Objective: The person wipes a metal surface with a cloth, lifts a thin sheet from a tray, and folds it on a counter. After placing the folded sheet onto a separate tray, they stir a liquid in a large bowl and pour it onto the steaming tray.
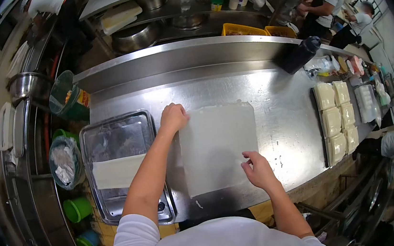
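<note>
A large white, thin sheet of dough or rice wrapper (218, 144) lies flat on the steel counter (271, 96) in front of me. My left hand (173, 118) rests on its far left corner, fingers curled over the edge. My right hand (258, 168) presses on its near right edge with the fingers bent. Neither hand lifts the sheet off the counter. To the left, a steel tray (117, 141) holds a folded white strip (116, 172) of the same material.
Stacked pale blocks in packets (336, 122) line the counter's right end beside a black bottle (301, 54). Yellow crates (242, 29) and steel pots sit on the shelf behind. Green buckets (77, 210) stand at the left. Other people work at the far right.
</note>
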Demonstrator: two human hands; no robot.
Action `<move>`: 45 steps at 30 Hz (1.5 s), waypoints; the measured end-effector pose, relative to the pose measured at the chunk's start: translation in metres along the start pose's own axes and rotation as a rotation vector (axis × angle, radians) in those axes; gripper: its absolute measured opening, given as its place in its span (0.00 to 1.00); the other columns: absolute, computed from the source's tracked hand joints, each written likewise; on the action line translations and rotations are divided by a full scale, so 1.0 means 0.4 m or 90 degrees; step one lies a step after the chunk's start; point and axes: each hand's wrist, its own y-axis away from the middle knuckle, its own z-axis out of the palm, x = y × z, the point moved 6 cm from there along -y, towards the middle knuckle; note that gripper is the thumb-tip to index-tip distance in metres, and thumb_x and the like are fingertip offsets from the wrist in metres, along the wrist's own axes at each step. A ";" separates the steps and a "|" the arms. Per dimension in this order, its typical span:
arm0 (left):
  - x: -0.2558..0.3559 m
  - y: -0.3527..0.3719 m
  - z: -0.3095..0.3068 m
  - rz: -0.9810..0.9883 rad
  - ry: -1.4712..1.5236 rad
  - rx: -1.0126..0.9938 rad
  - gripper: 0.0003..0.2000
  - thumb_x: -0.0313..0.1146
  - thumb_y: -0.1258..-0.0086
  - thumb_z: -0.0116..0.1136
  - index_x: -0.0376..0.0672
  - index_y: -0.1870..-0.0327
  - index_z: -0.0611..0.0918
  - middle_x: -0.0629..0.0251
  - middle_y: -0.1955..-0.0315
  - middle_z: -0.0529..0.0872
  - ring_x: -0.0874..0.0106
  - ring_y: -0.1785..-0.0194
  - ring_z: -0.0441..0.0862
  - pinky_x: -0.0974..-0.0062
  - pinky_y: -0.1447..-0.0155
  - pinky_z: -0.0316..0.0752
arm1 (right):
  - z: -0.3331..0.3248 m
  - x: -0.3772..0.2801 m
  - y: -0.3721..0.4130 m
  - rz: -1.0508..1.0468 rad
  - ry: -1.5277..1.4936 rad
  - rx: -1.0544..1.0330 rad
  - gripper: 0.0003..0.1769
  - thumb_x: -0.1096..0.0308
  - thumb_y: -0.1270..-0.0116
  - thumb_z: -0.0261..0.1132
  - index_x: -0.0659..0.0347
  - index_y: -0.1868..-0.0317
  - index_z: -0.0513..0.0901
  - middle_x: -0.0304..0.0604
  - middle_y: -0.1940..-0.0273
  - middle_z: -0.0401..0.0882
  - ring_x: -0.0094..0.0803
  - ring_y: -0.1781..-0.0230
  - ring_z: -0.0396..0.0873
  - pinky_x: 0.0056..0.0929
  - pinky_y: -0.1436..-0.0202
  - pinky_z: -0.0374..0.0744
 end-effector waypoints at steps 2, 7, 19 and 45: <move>-0.010 -0.014 0.013 -0.042 0.098 -0.024 0.16 0.41 0.37 0.72 0.38 0.55 0.85 0.51 0.54 0.90 0.54 0.47 0.87 0.58 0.42 0.80 | -0.005 0.003 -0.011 -0.001 0.003 -0.003 0.20 0.69 0.32 0.68 0.67 0.42 0.81 0.58 0.50 0.84 0.51 0.55 0.86 0.44 0.49 0.83; -0.019 -0.016 0.028 -0.084 0.194 -0.021 0.19 0.43 0.37 0.73 0.38 0.53 0.87 0.52 0.55 0.91 0.54 0.48 0.88 0.59 0.41 0.81 | -0.007 0.043 -0.065 -0.002 0.015 -0.011 0.20 0.68 0.32 0.68 0.67 0.41 0.81 0.58 0.48 0.85 0.51 0.54 0.86 0.44 0.48 0.83; 0.074 0.062 -0.110 -0.094 0.097 -0.096 0.15 0.43 0.41 0.76 0.42 0.60 0.92 0.53 0.64 0.92 0.57 0.55 0.90 0.62 0.47 0.81 | 0.080 -0.164 -0.541 -0.144 0.043 -0.143 0.26 0.67 0.35 0.67 0.65 0.37 0.80 0.59 0.44 0.85 0.49 0.51 0.87 0.40 0.47 0.83; -0.004 0.045 -0.070 -0.073 0.165 -0.010 0.15 0.43 0.40 0.77 0.41 0.61 0.92 0.55 0.67 0.92 0.61 0.62 0.89 0.66 0.54 0.81 | -0.117 0.123 -0.547 -0.070 0.398 -0.107 0.08 0.71 0.39 0.63 0.60 0.66 0.90 0.56 0.64 0.88 0.55 0.59 0.86 0.49 0.51 0.84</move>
